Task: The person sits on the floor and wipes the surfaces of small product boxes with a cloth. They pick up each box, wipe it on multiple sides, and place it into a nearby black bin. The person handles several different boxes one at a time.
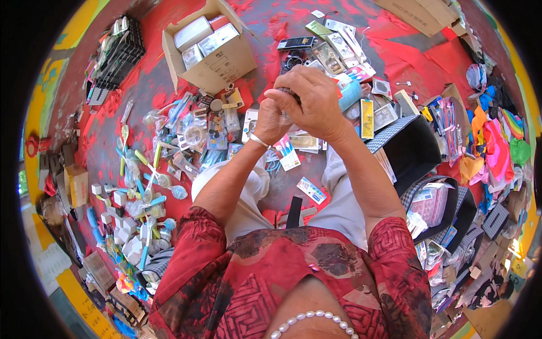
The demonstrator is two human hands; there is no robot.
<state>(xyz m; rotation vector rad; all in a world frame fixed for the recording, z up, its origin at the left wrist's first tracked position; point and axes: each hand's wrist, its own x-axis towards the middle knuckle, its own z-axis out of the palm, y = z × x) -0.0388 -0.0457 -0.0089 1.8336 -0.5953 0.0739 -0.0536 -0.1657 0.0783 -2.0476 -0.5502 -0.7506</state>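
Note:
My left hand (271,121) and my right hand (311,100) meet in front of me above the pile, fingers curled and closed. Something small and dark shows between them, too covered to name. Just below the hands lies a card pack with blue-and-white brush-like items (287,152). Close to my right hand are a light-blue rolled bundle (350,95) and a yellow boxed item (367,119). Left of my left hand sits a heap of small packaged goods, with a clear round container (193,136) among them. Between my legs rests a small blue-and-white packet (311,190).
An open cardboard box (223,70) holding white boxes stands far left of centre. Black open bins (415,150) stand at my right. Long-handled brushes (149,175) and small white boxes spread at the left. Colourful plastic items (497,141) pile up at the far right. Red scraps cover the floor.

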